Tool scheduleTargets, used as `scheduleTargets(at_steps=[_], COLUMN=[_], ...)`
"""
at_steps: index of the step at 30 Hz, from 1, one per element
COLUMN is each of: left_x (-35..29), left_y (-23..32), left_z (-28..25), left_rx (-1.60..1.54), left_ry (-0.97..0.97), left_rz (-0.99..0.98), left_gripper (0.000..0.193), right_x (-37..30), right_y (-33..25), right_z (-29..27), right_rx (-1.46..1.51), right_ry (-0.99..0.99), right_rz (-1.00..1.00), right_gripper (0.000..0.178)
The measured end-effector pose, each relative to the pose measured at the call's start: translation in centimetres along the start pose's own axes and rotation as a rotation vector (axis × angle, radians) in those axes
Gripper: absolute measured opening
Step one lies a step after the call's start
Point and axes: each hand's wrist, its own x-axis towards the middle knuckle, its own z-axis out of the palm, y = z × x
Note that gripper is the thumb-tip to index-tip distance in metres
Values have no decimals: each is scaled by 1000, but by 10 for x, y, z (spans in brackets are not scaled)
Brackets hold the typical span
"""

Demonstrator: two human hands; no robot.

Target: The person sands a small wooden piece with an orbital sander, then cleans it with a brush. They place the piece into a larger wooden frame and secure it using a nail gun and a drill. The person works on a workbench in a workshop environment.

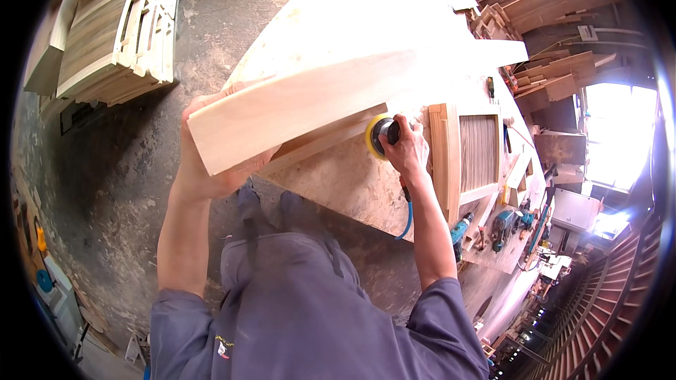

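Currently gripping one board (296, 109) in the left hand (236, 176). Likewise gripping one round sander (377, 136), closed-fingered, in the right hand (412, 149).

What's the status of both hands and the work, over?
Left hand gripping pale board near one end. Right hand on round sander; contact with board unclear. Framed panel on bench, right of sander.

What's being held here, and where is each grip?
The left hand holds a pale wooden piece by its left end; the right hand holds a round sander by its dark body, behind the yellow pad.
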Motion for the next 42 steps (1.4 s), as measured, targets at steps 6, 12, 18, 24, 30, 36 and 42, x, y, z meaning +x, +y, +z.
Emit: scheduleTargets(at_steps=[6, 12, 18, 24, 30, 36, 42], left_x=[-3, 1, 3, 10, 6, 6, 8], left_y=[4, 7, 12, 24, 21, 25, 27], left_z=[8, 8, 8, 11, 9, 12, 15], left_rx=[-55, -101, -18, 49, 105, 179, 65], left_ry=[88, 39, 12, -11, -17, 13, -9], left_rz=[-77, -91, -19, 15, -83, -55, -2], left_gripper=[41, 43, 46, 52, 47, 39, 42], right_x=[-2, -4, -3, -2, -45, -11, 15], right_y=[-3, -7, -13, 9, -40, -19, 17], right_z=[-1, 2, 0, 10, 20, 5, 12], right_rx=[4, 17, 3, -4, 54, 44, 55], right_ry=[2, 0, 19, 93, -16, 28, 88], right_rz=[-2, -1, 13, 75, -57, 69, 132], right_gripper=[56, 56, 57, 58, 65, 60, 59])
